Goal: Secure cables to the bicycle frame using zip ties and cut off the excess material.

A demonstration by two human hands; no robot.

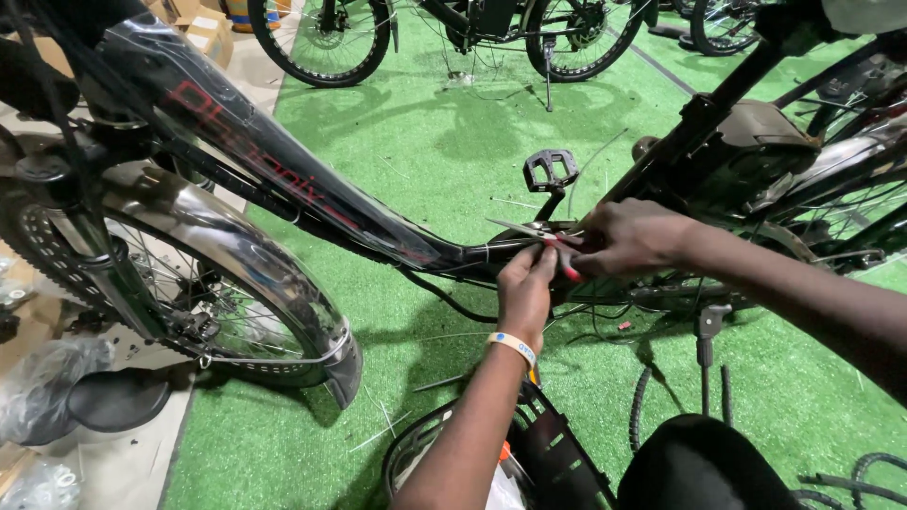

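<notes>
A black bicycle frame (pixel 283 179) wrapped in clear plastic slants across the view down to the crank area. My left hand (pixel 525 293), with a pale wristband, pinches the frame's lower end near a white cable tie. My right hand (pixel 631 238) grips red-handled cutters (pixel 539 236) whose metal jaws point left at the frame just above my left hand. A black pedal (pixel 551 169) sticks up just behind the cutters.
The front wheel with a shiny mudguard (pixel 236 255) stands at left. Green artificial turf (pixel 444 142) is strewn with cut tie ends. Other bicycles (pixel 453 28) stand at the back and right. Cardboard boxes (pixel 203 28) and plastic bags lie at left; a black rack (pixel 557 453) is below.
</notes>
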